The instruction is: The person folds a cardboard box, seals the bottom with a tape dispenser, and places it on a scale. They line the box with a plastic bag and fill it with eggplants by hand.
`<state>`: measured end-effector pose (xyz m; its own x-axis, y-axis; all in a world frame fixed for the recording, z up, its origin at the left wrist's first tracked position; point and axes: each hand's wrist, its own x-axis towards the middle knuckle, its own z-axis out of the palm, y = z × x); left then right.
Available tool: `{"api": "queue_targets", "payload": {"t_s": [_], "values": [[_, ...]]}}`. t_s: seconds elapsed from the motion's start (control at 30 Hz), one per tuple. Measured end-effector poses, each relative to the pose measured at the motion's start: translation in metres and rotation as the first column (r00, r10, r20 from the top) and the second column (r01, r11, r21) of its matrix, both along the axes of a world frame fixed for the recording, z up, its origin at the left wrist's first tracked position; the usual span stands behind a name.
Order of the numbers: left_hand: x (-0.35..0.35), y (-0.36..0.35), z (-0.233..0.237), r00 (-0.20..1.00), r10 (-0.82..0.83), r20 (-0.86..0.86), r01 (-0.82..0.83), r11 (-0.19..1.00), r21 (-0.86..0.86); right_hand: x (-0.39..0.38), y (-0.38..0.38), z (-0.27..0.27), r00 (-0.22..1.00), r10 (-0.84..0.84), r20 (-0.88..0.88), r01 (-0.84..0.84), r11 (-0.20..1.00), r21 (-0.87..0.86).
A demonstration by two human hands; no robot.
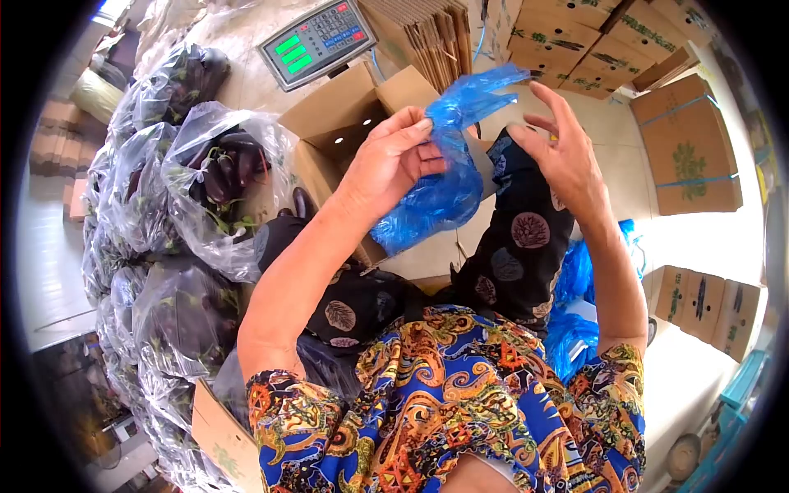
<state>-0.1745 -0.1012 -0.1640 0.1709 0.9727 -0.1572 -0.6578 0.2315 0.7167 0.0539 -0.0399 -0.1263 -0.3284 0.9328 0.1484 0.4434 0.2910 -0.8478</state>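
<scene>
A crumpled blue plastic bag [448, 185] hangs over my lap, in front of the open cardboard box. My left hand [394, 156] pinches its upper part between thumb and fingers, and the bag's loose end spreads up and to the right. Just right of that end, my right hand [563, 148] is raised with thumb and fingers apart, holding nothing. The open cardboard box [329, 123] stands beyond my left forearm, its flaps up; most of its inside is hidden. Left of it, eggplants [226, 172] lie in an opened clear plastic bag [185, 214].
Several more clear bags of eggplants [185, 316] are piled along the left. A digital scale display [316, 41] stands at the back beside flattened cartons [419, 37]. Boxes [686, 148] line the right. More blue plastic bags [571, 341] lie by my right thigh.
</scene>
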Motion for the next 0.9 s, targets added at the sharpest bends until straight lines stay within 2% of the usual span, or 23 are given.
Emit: {"api": "queue_targets", "payload": {"t_s": [0.07, 0.17, 0.2, 0.3, 0.4, 0.5, 0.63, 0.77, 0.8, 0.9], "values": [[-0.01, -0.003, 0.002, 0.999, 0.022, 0.045, -0.024, 0.999, 0.039, -0.015, 0.009, 0.005, 0.991, -0.031, -0.129, 0.001, 0.974, -0.224], [-0.017, -0.01, 0.008, 0.997, 0.05, 0.054, -0.054, 0.995, 0.082, -0.038, 0.014, -0.002, 0.922, -0.105, -0.373, -0.104, 0.861, -0.498], [-0.021, -0.011, 0.005, 0.997, 0.054, 0.055, -0.058, 0.995, 0.079, -0.047, 0.014, -0.003, 0.903, -0.1, -0.418, -0.139, 0.852, -0.505], [-0.027, -0.02, 0.002, 0.999, 0.025, -0.039, -0.019, 0.991, 0.134, -0.062, 0.031, -0.018, 0.924, 0.039, -0.381, -0.235, 0.843, -0.484], [-0.035, -0.027, -0.004, 0.999, 0.043, -0.033, -0.039, 0.99, 0.134, -0.072, 0.019, 0.0, 0.923, 0.137, -0.359, -0.295, 0.852, -0.432], [-0.041, -0.033, -0.006, 0.993, 0.119, -0.025, -0.117, 0.989, 0.089, -0.085, 0.012, -0.015, 0.924, 0.301, -0.236, -0.377, 0.821, -0.429], [-0.037, -0.035, -0.01, 0.985, 0.156, -0.072, -0.155, 0.988, 0.016, -0.097, -0.001, -0.021, 0.891, 0.212, -0.402, -0.414, 0.744, -0.524], [-0.043, -0.036, -0.01, 0.965, 0.262, 0.011, -0.262, 0.964, -0.037, -0.094, 0.001, -0.025, 0.883, 0.099, -0.459, -0.369, 0.751, -0.547], [-0.047, -0.038, -0.007, 0.953, 0.303, 0.024, -0.302, 0.953, -0.035, -0.088, 0.004, -0.029, 0.875, 0.168, -0.454, -0.392, 0.796, -0.461], [-0.059, -0.043, -0.004, 0.908, 0.413, 0.07, -0.41, 0.91, -0.062, -0.065, 0.002, -0.023, 0.91, 0.195, -0.366, -0.362, 0.805, -0.47]]}}
